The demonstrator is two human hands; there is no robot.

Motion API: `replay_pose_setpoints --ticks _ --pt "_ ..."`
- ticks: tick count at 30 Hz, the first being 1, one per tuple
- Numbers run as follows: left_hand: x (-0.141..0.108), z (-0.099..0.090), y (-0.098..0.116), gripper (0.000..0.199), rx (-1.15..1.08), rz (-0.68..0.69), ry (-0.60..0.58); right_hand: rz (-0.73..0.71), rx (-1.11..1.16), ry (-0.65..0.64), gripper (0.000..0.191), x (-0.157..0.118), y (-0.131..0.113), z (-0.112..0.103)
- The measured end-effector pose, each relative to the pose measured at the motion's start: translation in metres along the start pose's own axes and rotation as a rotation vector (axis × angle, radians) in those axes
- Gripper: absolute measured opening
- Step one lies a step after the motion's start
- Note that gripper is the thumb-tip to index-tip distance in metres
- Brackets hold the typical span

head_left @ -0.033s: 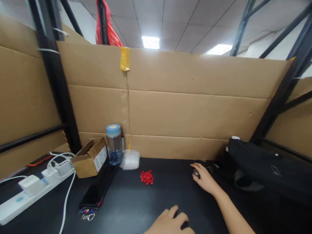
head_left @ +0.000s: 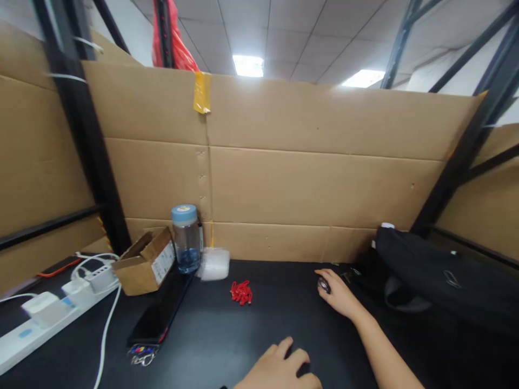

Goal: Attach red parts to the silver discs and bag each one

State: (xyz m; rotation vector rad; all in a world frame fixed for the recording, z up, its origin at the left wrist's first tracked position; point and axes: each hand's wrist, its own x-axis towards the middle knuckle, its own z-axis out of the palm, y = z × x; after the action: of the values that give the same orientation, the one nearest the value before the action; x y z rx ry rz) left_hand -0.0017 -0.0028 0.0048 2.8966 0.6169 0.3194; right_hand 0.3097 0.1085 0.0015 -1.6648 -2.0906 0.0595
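My right hand (head_left: 337,292) reaches out over the black table on the right. Its thumb and fingers are around a small dark, shiny, rounded object (head_left: 324,284), whose kind I cannot make out. My left hand (head_left: 281,369) is low in the middle of the view, palm down, with its fingers apart and nothing seen in them. Beyond it, to the left, lies a small pile of red cord-like pieces (head_left: 241,293). No hand touches that pile.
On the left stand a water bottle (head_left: 187,240), an opened small cardboard box (head_left: 141,265), a clear plastic packet (head_left: 214,265), a dark flat case (head_left: 156,319) and a white power strip (head_left: 44,319). A black bag (head_left: 438,275) lies at right. Cardboard walls (head_left: 275,189) enclose the table.
The whole view has shifted slightly, so things appear a little further left and up. Both hands keep nearly the same pose.
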Motion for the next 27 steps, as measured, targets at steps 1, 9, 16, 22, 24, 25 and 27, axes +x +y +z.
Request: replay_pose_setpoints --ticks 1,9,16,22,24,25,27 --pt "-0.001 -0.005 0.002 0.029 -0.006 -0.005 0.001 0.004 0.021 -0.005 0.051 -0.001 -0.001 -0.004" --pt "-0.007 -0.046 0.015 0.045 -0.186 -0.072 -0.068 0.099 0.057 0.083 0.046 -0.003 -0.021 -0.012" --pt "-0.003 -0.078 0.022 0.041 -0.252 -0.169 -0.151 0.102 0.095 0.002 0.037 -0.009 -0.019 -0.022" --pt "-0.004 -0.085 0.009 0.034 -0.265 -0.277 -0.089 0.127 0.133 -0.055 0.037 -0.012 -0.013 -0.026" --pt "-0.007 -0.084 0.005 0.033 -0.264 -0.276 -0.049 0.132 0.121 -0.063 0.038 -0.012 -0.013 -0.024" --pt "-0.008 -0.082 0.002 0.033 -0.262 -0.267 -0.035 0.134 0.114 -0.067 0.038 -0.011 -0.014 -0.023" --pt "-0.007 -0.072 -0.003 0.036 -0.251 -0.236 -0.031 0.138 0.103 -0.075 0.039 -0.011 -0.015 -0.023"
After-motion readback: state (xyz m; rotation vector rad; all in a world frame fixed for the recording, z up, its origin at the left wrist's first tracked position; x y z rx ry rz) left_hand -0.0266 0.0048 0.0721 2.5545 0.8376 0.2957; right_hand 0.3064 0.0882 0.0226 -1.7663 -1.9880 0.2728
